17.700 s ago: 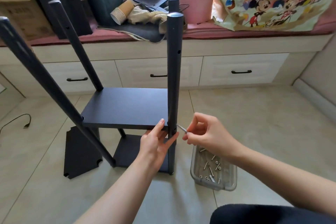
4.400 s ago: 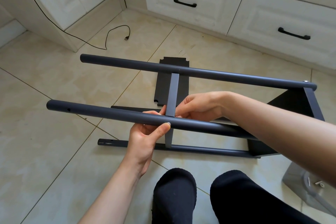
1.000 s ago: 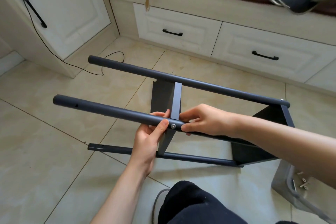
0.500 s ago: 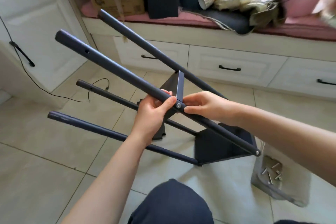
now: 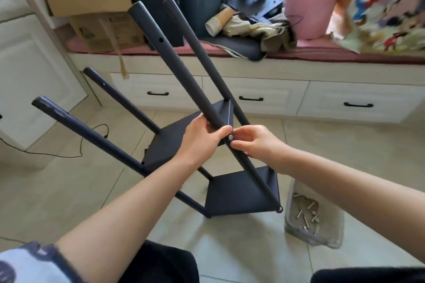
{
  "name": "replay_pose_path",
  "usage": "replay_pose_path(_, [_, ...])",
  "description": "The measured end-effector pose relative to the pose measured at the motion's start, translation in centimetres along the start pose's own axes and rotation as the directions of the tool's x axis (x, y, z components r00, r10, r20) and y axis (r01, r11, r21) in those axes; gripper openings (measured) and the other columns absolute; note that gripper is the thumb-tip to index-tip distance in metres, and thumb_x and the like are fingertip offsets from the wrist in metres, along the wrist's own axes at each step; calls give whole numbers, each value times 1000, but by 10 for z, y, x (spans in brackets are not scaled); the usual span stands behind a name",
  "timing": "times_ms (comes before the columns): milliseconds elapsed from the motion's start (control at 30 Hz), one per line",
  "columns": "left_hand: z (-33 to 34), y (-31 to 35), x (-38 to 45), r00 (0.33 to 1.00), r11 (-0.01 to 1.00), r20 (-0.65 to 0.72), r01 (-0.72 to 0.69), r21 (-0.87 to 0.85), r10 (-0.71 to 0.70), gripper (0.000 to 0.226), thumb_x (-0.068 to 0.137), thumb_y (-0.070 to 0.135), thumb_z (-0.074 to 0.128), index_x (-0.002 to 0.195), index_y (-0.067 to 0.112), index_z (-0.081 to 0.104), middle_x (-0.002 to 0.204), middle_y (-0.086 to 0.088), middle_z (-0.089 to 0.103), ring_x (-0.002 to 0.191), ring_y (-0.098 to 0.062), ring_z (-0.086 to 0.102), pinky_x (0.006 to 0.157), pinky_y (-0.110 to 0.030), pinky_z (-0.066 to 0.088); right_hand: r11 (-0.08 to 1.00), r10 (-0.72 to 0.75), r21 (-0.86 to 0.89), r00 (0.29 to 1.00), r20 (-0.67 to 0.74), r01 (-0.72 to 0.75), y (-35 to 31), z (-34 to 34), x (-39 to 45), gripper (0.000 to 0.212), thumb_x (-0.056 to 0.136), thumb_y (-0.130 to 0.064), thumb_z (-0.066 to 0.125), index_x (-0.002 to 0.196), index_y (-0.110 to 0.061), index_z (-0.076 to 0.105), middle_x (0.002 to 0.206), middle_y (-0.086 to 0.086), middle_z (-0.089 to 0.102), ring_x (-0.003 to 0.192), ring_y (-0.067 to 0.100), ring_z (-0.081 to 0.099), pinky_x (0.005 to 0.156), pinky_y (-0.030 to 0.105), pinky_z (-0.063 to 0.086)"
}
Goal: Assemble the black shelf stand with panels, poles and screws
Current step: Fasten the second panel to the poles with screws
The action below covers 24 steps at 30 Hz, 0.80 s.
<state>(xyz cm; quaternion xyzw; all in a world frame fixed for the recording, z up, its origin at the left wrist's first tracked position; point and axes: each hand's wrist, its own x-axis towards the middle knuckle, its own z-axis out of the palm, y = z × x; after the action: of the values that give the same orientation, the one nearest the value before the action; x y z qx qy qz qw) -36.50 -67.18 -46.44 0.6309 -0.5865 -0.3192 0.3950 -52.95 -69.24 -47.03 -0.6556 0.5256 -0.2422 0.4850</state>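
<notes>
The black shelf stand leans tilted on the tiled floor, its several poles pointing up and to the left. Two black panels are fixed between the poles: an upper panel (image 5: 174, 142) and a lower panel (image 5: 239, 193). My left hand (image 5: 200, 142) grips the nearest pole (image 5: 170, 57) at the upper panel's corner. My right hand (image 5: 255, 142) holds the same pole just below, thumb and fingertips at a silver screw (image 5: 230, 137) seated in the pole. A clear tray of screws (image 5: 310, 220) sits on the floor at the right.
A window bench (image 5: 322, 71) with white drawers runs across the back, piled with a cardboard box (image 5: 92, 7), paper cups (image 5: 216, 23), cloth, a pink bag and dark boxes. A black cable (image 5: 69, 154) lies on the floor at left. My knees fill the bottom edge.
The stand has been tipped further up from lying on its side towards upright. Both hands stayed on the near pole at the screw. The view has lifted to show the bench.
</notes>
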Motion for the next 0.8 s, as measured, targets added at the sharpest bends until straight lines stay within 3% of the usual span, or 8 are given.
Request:
replay_pose_path(100, [21, 10, 0, 1000, 999, -5, -24, 36, 24, 23, 89, 36, 74, 99, 18, 62, 91, 4, 70, 91, -14, 69, 88, -40, 58, 998, 21, 64, 998, -63, -17, 15, -14, -11, 39, 92, -14, 66, 131, -13, 59, 119, 0, 70, 112, 11, 64, 100, 32, 51])
replay_pose_path(200, [40, 20, -2, 999, 997, -15, -49, 59, 50, 25, 89, 35, 74, 100, 17, 61, 92, 1, 70, 93, -19, 70, 88, -45, 58, 993, 24, 117, 997, -77, -15, 26, -27, -21, 48, 92, -8, 65, 136, -19, 52, 114, -3, 69, 108, 10, 66, 95, 30, 54])
replay_pose_path(333, [57, 31, -7, 997, 993, -31, -72, 92, 75, 26, 90, 32, 73, 105, 16, 60, 96, 0, 69, 96, -20, 70, 88, -40, 59, 982, 31, 188, 998, -46, -22, 38, -38, -32, 54, 90, 8, 57, 134, -23, 53, 105, -10, 67, 98, -1, 64, 81, 17, 54])
replay_pose_path(467, [58, 35, -4, 998, 990, 6, -67, 121, 66, 24, 90, 32, 74, 100, 16, 60, 90, 3, 68, 92, -19, 70, 86, -42, 59, 970, 37, 242, 999, -34, -28, 41, -42, -35, 61, 87, 17, 51, 133, -23, 54, 116, -1, 68, 111, 11, 64, 91, 26, 55])
replay_pose_path(567, [53, 39, 4, 998, 993, 43, -46, 108, 41, 26, 91, 29, 73, 105, 12, 61, 92, 0, 68, 92, -19, 70, 81, -33, 59, 964, 25, 264, 999, -21, -19, 38, -42, -30, 62, 87, 17, 51, 133, -24, 54, 125, 6, 66, 119, 16, 61, 98, 33, 52])
replay_pose_path(633, [53, 40, 7, 998, 993, 57, -36, 108, 30, 25, 91, 28, 73, 107, 12, 61, 94, -1, 69, 93, -19, 70, 82, -33, 59, 963, 17, 268, 1000, -18, -11, 38, -42, -27, 62, 87, 15, 53, 134, -26, 52, 124, 5, 65, 116, 14, 62, 92, 28, 54])
replay_pose_path(800, [70, 39, 5, 998, 985, 53, -43, 167, 35, 21, 89, 28, 75, 100, 19, 59, 98, 1, 70, 101, -21, 69, 91, -47, 57, 963, 9, 269, 1000, -8, -7, 49, -43, -29, 71, 87, 12, 58, 141, -31, 44, 109, -6, 60, 98, 1, 62, 78, 18, 54])
